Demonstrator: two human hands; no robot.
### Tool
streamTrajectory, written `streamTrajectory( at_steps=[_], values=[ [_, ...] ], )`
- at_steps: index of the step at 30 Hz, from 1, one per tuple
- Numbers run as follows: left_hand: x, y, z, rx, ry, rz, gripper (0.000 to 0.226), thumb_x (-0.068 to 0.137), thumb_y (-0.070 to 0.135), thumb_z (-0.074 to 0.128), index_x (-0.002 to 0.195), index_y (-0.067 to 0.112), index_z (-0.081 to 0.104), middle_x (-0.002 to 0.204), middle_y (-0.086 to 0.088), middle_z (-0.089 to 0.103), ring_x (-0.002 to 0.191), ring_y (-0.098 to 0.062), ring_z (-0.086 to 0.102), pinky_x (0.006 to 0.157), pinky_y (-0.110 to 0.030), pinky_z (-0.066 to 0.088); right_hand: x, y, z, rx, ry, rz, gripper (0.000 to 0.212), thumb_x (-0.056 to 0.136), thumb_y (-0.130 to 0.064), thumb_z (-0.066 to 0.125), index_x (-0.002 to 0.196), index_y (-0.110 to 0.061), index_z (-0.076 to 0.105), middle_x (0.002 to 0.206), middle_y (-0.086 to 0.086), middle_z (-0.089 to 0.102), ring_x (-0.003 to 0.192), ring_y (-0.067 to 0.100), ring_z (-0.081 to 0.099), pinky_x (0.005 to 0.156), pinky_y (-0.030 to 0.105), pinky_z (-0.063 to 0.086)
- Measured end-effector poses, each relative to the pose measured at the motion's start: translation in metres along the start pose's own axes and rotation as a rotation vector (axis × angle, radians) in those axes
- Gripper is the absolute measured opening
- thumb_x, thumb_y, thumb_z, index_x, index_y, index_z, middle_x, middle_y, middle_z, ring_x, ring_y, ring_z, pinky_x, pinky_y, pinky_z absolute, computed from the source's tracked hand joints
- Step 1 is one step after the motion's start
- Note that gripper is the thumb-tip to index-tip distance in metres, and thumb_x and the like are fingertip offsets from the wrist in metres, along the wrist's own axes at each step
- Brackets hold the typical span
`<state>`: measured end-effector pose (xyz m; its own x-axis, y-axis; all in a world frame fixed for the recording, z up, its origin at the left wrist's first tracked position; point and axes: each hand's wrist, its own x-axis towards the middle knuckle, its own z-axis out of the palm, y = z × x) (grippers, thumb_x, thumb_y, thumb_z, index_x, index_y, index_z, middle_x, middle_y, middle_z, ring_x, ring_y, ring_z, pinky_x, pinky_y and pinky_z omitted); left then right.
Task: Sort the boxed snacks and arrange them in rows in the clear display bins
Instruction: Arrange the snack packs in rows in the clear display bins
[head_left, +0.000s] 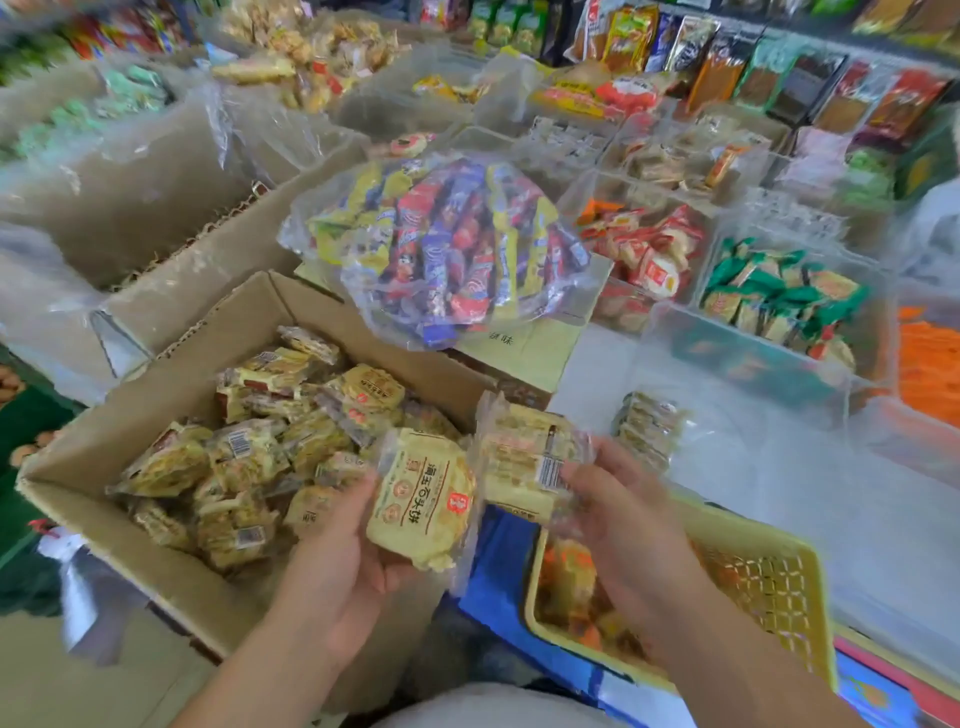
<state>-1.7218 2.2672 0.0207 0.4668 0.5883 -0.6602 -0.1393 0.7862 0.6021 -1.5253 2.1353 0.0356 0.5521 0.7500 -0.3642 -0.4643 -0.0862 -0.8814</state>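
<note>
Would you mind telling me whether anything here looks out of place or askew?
The large clear bag of mixed snacks lies slumped on a yellow carton behind the open cardboard box, not in a bin. Nothing else stands out: the left hand holds a label-up packet, the right hand a barcode-up packet.

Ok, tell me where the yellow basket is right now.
In the head view the yellow basket sits at the lower right, beneath the right hand and just right of the open cardboard box.
</note>
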Motion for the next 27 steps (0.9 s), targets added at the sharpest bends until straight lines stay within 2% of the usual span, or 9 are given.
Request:
streamTrajectory(
  at_steps=[2,4,6,8,11,15,16,21,27],
  values=[
    [-0.001,-0.015,0.022,0.056,0.023,0.016,0.041,0.095,0.041,0.057,0.124,0.013,0.066,0.113,-0.016,0.077,0.093,-0.033,0.078,0.058,-0.04,0.064,-0.001,-0.001,-0.025,-0.068,0.048,-0.076,0.023,0.082,-0.022,0.068,0.103,-0.031,0.072,0.106,-0.004,0.073,0.095,0.025,0.071,0.071,0.037,0.06],
    [-0.003,-0.026,0.043,0.056,0.057,0.035,0.036,0.1,0.038,0.055,0.122,0.012,0.066,0.108,-0.017,0.078,0.085,-0.031,0.079,0.052,-0.038,0.062,-0.005,-0.008,-0.05,-0.249,0.077,-0.276,0.029,0.082,-0.018,0.068,0.102,-0.038,0.069,0.099,-0.014,0.067,0.091,0.008,0.068,0.071,0.02,0.055],
    [-0.004,-0.033,0.063,0.032,0.086,0.036,0.033,0.101,0.037,0.055,0.119,0.013,0.069,0.107,-0.017,0.078,0.079,-0.03,0.079,0.051,-0.04,0.063,-0.007,-0.015,-0.073,-0.486,0.019,-0.528,0.04,0.085,-0.013,0.067,0.111,-0.043,0.067,0.111,-0.016,0.061,0.1,0.006,0.064,0.077,0.011,0.049],
    [-0.006,-0.039,0.084,0.056,0.076,0.034,0.032,0.101,0.037,0.055,0.118,0.015,0.07,0.107,-0.017,0.078,0.078,-0.029,0.078,0.058,-0.044,0.065,-0.007,-0.018,-0.093,-0.674,-0.044,-0.785,0.042,0.088,-0.012,0.065,0.117,-0.043,0.066,0.123,-0.011,0.054,0.112,0.018,0.06,0.086,0.017,0.048],
    [-0.005,-0.047,0.115,0.175,0.044,0.083,0.036,0.1,0.04,0.056,0.124,0.015,0.066,0.111,-0.015,0.078,0.082,-0.03,0.077,0.064,-0.043,0.065,-0.004,-0.021,-0.112,-0.817,-0.09,-1.03,0.032,0.088,-0.007,0.066,0.114,-0.026,0.067,0.126,-0.003,0.053,0.124,0.026,0.054,0.095,0.039,0.05],
    [0.002,-0.055,0.153,0.23,0.045,0.131,0.05,0.09,0.043,0.061,0.131,0.014,0.063,0.12,-0.011,0.076,0.104,-0.037,0.074,0.092,-0.062,0.058,0.004,-0.025,-0.135,-0.843,-0.099,-1.063,0.021,0.09,-0.009,0.067,0.107,-0.02,0.067,0.123,0.004,0.057,0.131,0.025,0.051,0.1,0.044,0.048],
    [0.005,-0.057,0.161,0.241,0.05,0.138,0.051,0.087,0.042,0.063,0.129,0.013,0.065,0.12,-0.011,0.076,0.105,-0.038,0.074,0.091,-0.062,0.058,0.006,-0.025,-0.142,-0.846,-0.1,-1.052,0.019,0.09,-0.01,0.067,0.106,-0.019,0.068,0.123,0.006,0.058,0.131,0.025,0.051,0.102,0.044,0.048],
    [0.026,-0.071,0.185,0.24,0.026,0.085,0.044,0.087,0.034,0.068,0.12,0.005,0.066,0.117,-0.019,0.075,0.091,-0.034,0.077,0.061,-0.039,0.064,0.016,-0.025,-0.167,-0.861,-0.054,-1.015,0.021,0.083,-0.003,0.077,0.102,-0.009,0.076,0.123,0.008,0.063,0.131,0.025,0.055,0.103,0.04,0.05],
    [0.057,-0.085,0.2,0.295,0.043,0.008,0.057,0.081,0.034,0.073,0.127,0.002,0.06,0.113,-0.02,0.076,0.097,-0.033,0.077,0.065,-0.04,0.064,0.039,-0.027,-0.199,-0.78,0.106,-0.935,0.023,0.094,-0.024,0.07,0.111,-0.009,0.075,0.118,-0.001,0.067,0.113,0.018,0.063,0.098,0.029,0.05]
  ],
)
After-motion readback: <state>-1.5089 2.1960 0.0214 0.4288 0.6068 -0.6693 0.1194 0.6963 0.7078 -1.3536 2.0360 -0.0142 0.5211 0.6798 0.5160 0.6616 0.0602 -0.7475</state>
